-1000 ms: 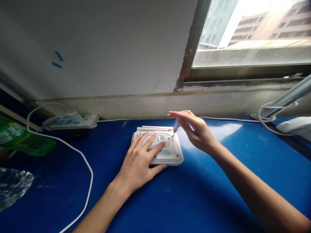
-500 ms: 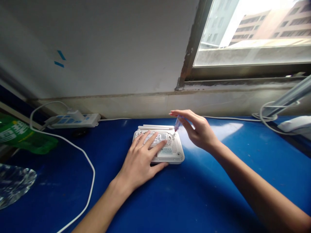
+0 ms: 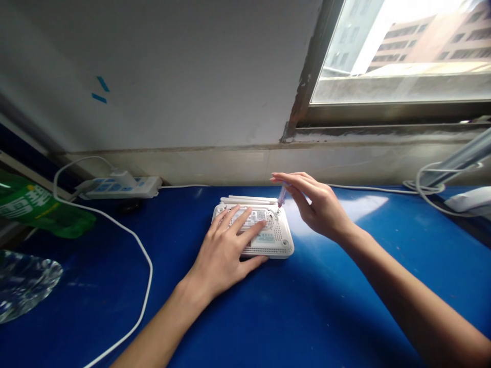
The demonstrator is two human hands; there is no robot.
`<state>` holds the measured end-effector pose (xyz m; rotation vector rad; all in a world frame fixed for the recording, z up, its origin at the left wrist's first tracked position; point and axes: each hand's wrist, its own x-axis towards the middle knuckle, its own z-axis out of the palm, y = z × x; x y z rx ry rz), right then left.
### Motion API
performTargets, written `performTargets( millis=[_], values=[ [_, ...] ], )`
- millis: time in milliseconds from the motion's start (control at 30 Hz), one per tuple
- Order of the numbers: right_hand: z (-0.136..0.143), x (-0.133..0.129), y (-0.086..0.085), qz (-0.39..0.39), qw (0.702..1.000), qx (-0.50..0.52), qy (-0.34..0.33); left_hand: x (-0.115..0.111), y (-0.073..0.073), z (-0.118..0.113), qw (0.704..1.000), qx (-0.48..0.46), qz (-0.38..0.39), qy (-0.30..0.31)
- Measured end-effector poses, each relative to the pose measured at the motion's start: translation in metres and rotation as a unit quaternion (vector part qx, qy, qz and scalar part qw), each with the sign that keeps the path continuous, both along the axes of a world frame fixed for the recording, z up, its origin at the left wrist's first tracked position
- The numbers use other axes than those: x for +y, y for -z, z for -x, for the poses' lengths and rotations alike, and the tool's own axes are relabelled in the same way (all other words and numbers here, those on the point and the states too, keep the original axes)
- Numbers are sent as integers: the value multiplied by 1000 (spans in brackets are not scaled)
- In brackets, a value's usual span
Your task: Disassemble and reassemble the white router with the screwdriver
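The left hand [image 3: 226, 250] lies spread on the white box [image 3: 270, 237], which sits on the blue tabletop [image 3: 307, 306]; the right hand [image 3: 320, 207] pinches a see-through stick [image 3: 283, 195] at the box's far right corner

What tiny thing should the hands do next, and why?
Maybe twist the purple tool gently: the right hand holds it with its tip at a corner of the white box, and the left hand lies across the box, seemingly steadying it.
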<state>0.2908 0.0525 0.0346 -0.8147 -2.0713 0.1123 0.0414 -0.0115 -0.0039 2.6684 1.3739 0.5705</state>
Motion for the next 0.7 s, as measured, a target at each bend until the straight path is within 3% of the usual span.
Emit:
performTargets(
  millis=[233, 500, 700],
  values=[
    [-2, 1, -1, -69, 996, 2, 59, -1, -2, -1, 1000, -5, 4, -1],
    [-4, 3, 6, 45, 999, 16, -14, -1, -1, -1, 1000, 1, -1, -2],
    [2, 0, 2, 0, 998, 52, 37, 0, -2, -1, 1000, 1, 5, 0]
  ],
)
